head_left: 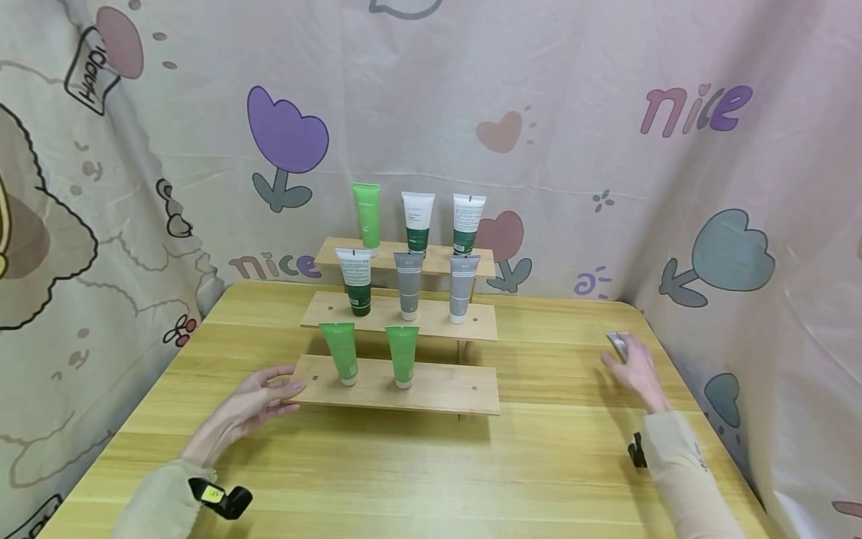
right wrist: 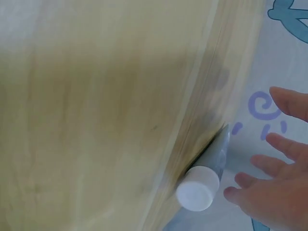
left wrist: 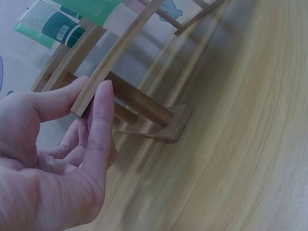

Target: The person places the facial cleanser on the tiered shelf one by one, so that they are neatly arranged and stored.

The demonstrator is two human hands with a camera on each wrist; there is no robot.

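Observation:
At the left end of the lowest board of a three-tier wooden display rack (head_left: pixel 431 395), my left hand (head_left: pixel 252 404) pinches the board between thumb and fingers. The left wrist view shows this hand (left wrist: pixel 62 159) with the board's end (left wrist: pixel 91 94) between its fingertips. Far to the right, my right hand (head_left: pixel 636 368) reaches over a grey squeeze tube (head_left: pixel 616 344) lying on the table. Seen from the right wrist, the grey tube (right wrist: pixel 214 156) has its white cap (right wrist: pixel 197 190) toward the camera, and the spread fingers of the right hand (right wrist: pixel 279 187) are beside it.
Two green tubes (head_left: pixel 402 355) stand on the lowest board. The middle tier bears a white-and-green tube (head_left: pixel 355 281) and two grey tubes (head_left: pixel 408 284). On top stand a green tube (head_left: pixel 367 215) and two white-and-green tubes (head_left: pixel 417 221). A printed curtain (head_left: pixel 552 45) surrounds the wooden table (head_left: pixel 539 464).

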